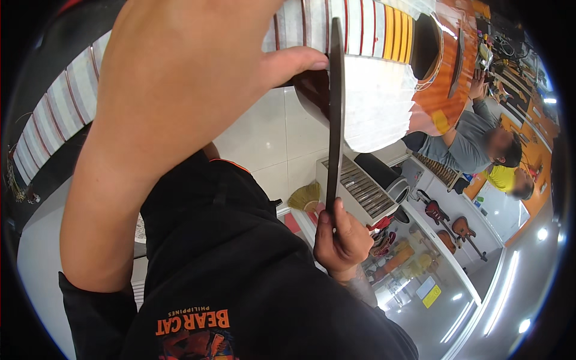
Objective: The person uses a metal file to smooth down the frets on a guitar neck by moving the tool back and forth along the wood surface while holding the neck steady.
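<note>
An acoustic guitar [432, 101] with a glossy orange-brown body lies across the upper part of the head view. White tape covers its fretboard [364, 29] between the frets, yellow tape lies close to the soundhole, and a white sheet covers part of the top. My right hand [343, 240] is closed around one end of a long, narrow dark file [336, 120], whose other end reaches over the frets. My left hand [186, 72] is over the neck, its thumb stretched out beside the file. The upper edge cuts off its other fingers.
Below the guitar stand a box holding rows of slim tools [366, 192] and a dark cylindrical bin [381, 174]. A straw broom [305, 197] is near the tiled floor. Two people sit at an orange workbench [528, 132] on the right. Guitars [463, 228] hang on the wall.
</note>
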`<control>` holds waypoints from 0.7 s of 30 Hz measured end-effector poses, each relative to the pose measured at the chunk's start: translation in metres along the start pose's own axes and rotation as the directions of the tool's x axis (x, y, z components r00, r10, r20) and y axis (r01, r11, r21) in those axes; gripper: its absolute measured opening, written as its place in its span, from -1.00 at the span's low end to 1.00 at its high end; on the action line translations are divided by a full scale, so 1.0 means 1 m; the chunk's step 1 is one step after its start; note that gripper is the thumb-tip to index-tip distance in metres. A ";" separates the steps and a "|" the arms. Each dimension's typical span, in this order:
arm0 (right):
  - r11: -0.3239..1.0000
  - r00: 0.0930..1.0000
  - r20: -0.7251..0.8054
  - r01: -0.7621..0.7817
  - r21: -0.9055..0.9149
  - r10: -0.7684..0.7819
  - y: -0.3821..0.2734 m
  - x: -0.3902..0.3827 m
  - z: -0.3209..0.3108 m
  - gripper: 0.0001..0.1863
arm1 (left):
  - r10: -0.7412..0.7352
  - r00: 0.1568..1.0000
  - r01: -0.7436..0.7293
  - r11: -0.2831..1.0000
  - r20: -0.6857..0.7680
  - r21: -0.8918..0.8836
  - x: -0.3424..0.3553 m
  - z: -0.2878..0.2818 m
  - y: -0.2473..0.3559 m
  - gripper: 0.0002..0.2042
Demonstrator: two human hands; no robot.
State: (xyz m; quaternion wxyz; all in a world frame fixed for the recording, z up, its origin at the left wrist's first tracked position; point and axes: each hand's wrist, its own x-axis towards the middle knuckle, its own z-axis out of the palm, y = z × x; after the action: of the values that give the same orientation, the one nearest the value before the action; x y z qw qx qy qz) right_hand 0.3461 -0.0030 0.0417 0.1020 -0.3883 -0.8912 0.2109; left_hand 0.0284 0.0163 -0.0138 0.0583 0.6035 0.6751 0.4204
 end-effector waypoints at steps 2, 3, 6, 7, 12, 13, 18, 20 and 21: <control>1.000 1.000 0.002 0.013 0.012 -0.014 0.003 -0.005 0.001 -0.47 | 0.031 0.999 -0.031 0.999 0.005 -0.023 0.002 0.000 0.000 -0.51; 0.999 1.000 0.007 0.028 0.023 -0.028 0.004 -0.007 0.002 -0.47 | 0.005 1.000 -0.005 1.000 0.006 0.004 0.002 -0.002 0.006 -0.50; 1.000 0.999 0.047 0.008 0.003 -0.008 -0.002 -0.011 -0.001 -0.44 | -0.021 1.000 0.021 0.999 0.002 0.040 0.003 -0.007 0.017 -0.49; 1.000 0.999 0.046 0.008 0.003 -0.008 -0.002 -0.011 -0.001 -0.44 | -0.020 1.000 0.020 0.999 -0.002 0.046 0.002 -0.007 0.017 -0.49; 0.998 0.998 0.002 0.063 -0.002 -0.063 -0.001 -0.010 0.013 -0.42 | -0.004 1.000 0.004 1.000 0.010 0.018 -0.001 -0.001 0.001 -0.49; 0.998 0.998 0.003 0.062 -0.002 -0.062 -0.002 -0.008 0.015 -0.42 | -0.001 1.000 0.001 1.000 0.022 0.012 -0.001 -0.002 0.002 -0.48; 0.992 0.995 -0.046 0.086 -0.092 -0.090 -0.006 0.033 0.030 -0.44 | -0.018 1.000 0.018 0.999 0.008 0.037 -0.001 -0.007 0.013 -0.48; 0.984 0.989 -0.064 0.121 -0.132 -0.130 -0.009 0.067 0.038 -0.45 | -0.020 1.000 0.020 0.997 0.002 0.071 -0.001 -0.003 0.011 -0.48; 0.985 0.985 -0.096 0.137 -0.102 -0.147 -0.013 0.086 0.040 -0.45 | -0.020 1.000 0.019 0.998 0.006 0.060 0.001 -0.004 0.012 -0.48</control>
State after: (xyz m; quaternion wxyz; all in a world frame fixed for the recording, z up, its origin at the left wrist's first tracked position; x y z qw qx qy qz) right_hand 0.2654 0.0406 0.0132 0.1439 -0.3384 -0.9193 0.1404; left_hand 0.0354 0.0140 -0.0030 0.0465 0.5998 0.6930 0.3974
